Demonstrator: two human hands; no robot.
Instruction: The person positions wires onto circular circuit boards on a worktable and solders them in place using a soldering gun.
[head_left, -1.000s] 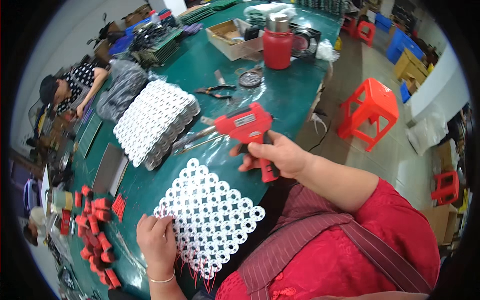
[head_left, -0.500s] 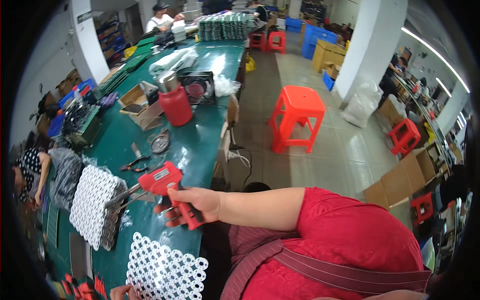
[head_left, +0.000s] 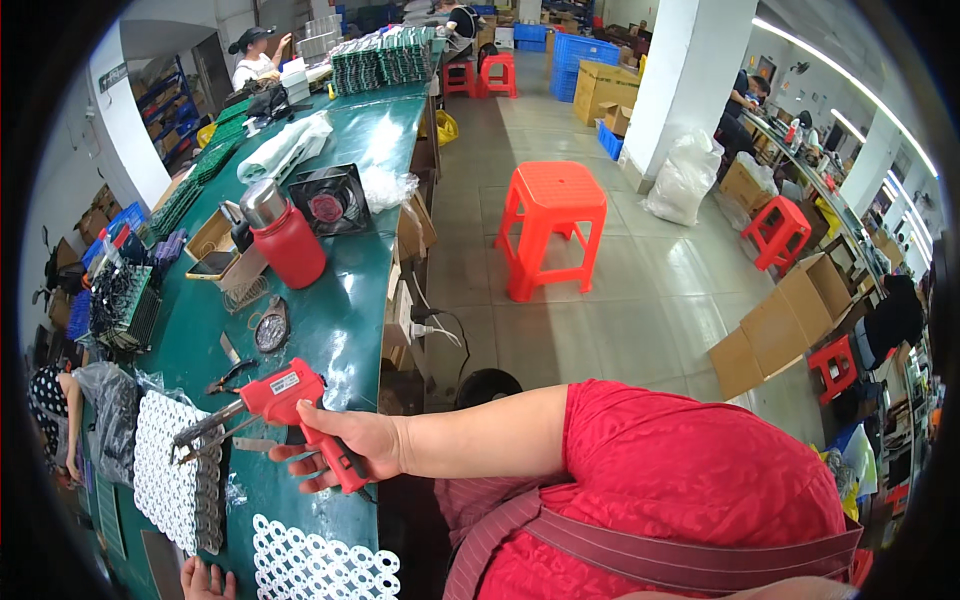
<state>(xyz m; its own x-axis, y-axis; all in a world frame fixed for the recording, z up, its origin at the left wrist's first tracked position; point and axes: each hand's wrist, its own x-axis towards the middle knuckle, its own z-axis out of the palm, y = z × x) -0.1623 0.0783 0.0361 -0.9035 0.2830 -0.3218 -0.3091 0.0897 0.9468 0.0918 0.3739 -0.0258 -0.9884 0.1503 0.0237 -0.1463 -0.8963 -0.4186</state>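
Observation:
My right hand [head_left: 352,442] holds a red soldering gun [head_left: 285,395] by its grip, with some fingers stretched loosely beyond the handle. The gun's metal tip reaches left over a stack of white panels [head_left: 165,470] patterned with round rings; whether it touches them I cannot tell. At the lower edge, my left hand [head_left: 207,580] shows only its fingers, slightly apart, just below the stack. To its right lies another white ring-patterned panel [head_left: 320,562], cut off by the picture's edge. Pliers [head_left: 232,376] rest beyond the gun.
On the green table [head_left: 345,300] stand a red flask [head_left: 288,245], a black fan [head_left: 330,200], an open box [head_left: 222,250] and a round dial [head_left: 271,325]. A red stool [head_left: 555,215] stands on the floor to the right. Other people work farther off.
The view has shifted, so the table and far objects sit further left. My right hand keeps the soldering gun, its tip now over the stack's face. My left hand has moved left, nearer the stack.

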